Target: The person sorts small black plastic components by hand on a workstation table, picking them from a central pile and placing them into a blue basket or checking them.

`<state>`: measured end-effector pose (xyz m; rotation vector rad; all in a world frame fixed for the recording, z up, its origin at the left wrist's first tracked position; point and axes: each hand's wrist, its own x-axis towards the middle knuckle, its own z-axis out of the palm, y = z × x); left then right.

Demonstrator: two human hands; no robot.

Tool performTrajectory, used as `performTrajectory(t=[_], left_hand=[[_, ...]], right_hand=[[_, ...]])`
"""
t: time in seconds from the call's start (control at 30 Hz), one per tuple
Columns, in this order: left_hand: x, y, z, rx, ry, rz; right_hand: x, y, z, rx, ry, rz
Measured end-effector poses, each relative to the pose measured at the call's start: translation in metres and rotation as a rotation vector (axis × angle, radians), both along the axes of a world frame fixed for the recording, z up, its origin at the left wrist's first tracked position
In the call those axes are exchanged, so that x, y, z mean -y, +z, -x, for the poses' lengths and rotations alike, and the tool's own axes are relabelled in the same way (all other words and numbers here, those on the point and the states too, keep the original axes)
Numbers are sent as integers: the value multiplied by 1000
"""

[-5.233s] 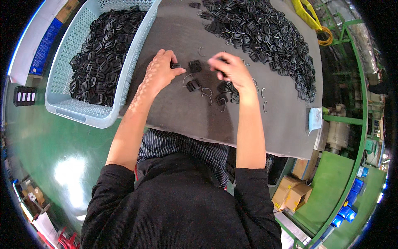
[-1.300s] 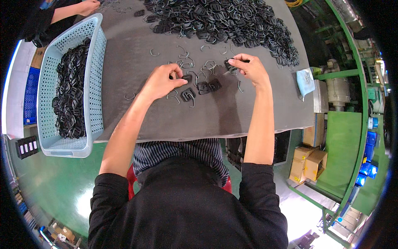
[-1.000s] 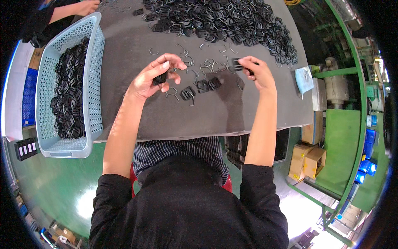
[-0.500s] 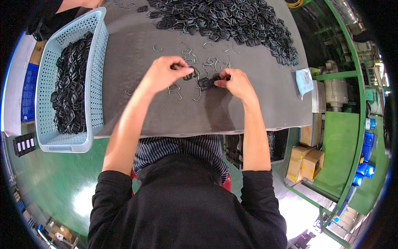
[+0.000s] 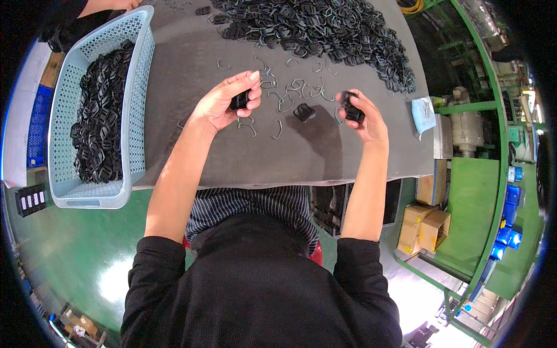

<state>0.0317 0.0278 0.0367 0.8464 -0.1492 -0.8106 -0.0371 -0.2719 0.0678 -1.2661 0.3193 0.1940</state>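
Grey desk (image 5: 255,165), matt and smooth-topped, slightly wavy along the front edge. By its left edge, a long pale blue plastic basket (image 5: 93,202), lattice-walled and round-cornered, partly filled with black slotted pieces (image 5: 100,119). Along the far edge, reaching toward the right edge, a loose heap (image 5: 325,29) of similar black pieces tangled with glinting bent metal.

Left hand (image 5: 216,107), over the desk's middle: fingers curled in and closed around a glossy black piece (image 5: 239,101), mostly hidden. Right hand (image 5: 372,124), nearer the right edge: thumb and fingers pinching a ribbed black block (image 5: 352,109), number of parts in it unclear.

At the right edge, a soft pale blue mask (image 5: 423,118). Between the hands, flat on the desk, a squarish black buckle (image 5: 303,112). Scattered around and beyond, thin C-shaped metal wires (image 5: 297,87).
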Motion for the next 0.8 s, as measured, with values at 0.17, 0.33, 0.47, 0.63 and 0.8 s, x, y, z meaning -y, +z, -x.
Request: performTrajectory(t=[0.17,0.33,0.47,0.63,0.8], left_hand=[[-9,64,26,442,151,-659],[-63,124,63,1063,861,-1267],[-136,132,72,941,914,-1714],[-127,126,104,1201,1052,-1382],[-70,70,128,1125,589,-1174]], right_hand=[[-14,-22,-11,-148,181,614],[-46,-29,-19,-50,428,1385],[-87,13,-37,57,456,1371],[-201,64,-71,711,401,989],[-321,89,-69,1023,365,714]])
